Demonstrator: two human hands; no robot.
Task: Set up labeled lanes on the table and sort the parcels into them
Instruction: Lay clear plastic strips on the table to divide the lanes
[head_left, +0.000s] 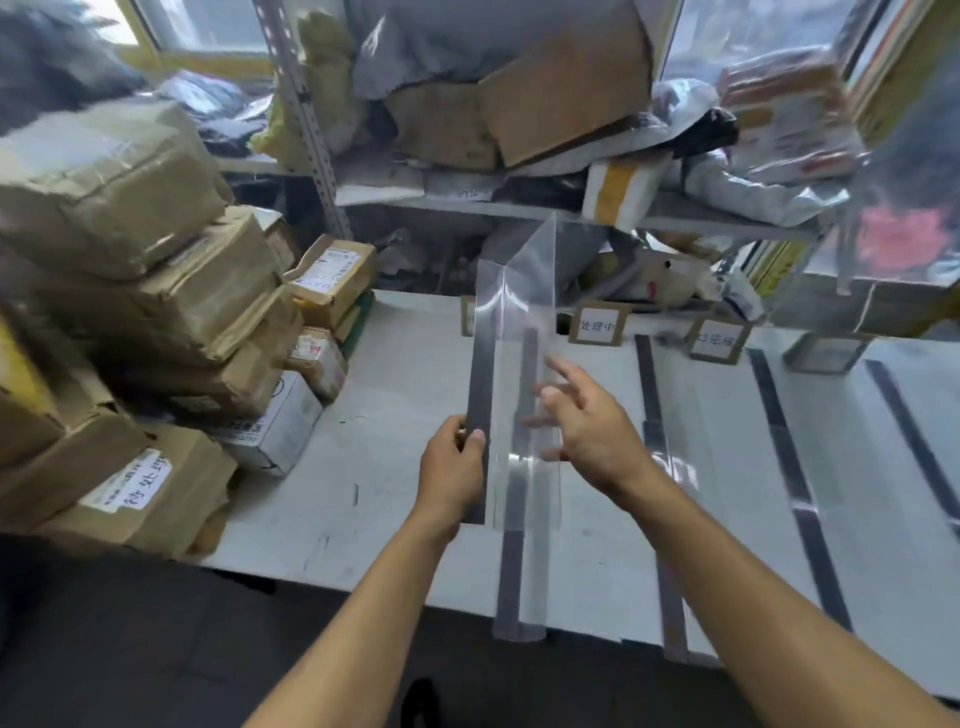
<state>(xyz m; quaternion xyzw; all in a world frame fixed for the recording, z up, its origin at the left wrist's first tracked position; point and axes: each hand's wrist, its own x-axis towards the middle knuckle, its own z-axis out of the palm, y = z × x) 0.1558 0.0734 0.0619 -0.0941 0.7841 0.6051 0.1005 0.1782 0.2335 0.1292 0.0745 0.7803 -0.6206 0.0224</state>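
A clear plastic divider (519, 291) with a dark strip along its left edge stands upright over the white table (395, 415). My left hand (452, 473) grips that dark edge low down. My right hand (587, 421) hovers just right of the divider, fingers spread, holding nothing. Dark tape lines (779, 426) mark lanes across the table. Cardboard-framed lane labels (597, 325) stand along the far edge, another label (717, 340) to its right. Brown cardboard parcels (140, 301) are stacked at the left.
A metal shelf (519, 208) behind the table holds bags and flattened cartons. A small frame (826, 353) sits at the far right of the table. A white box (275, 431) lies at the foot of the parcel stack. The dark floor is below the table's near edge.
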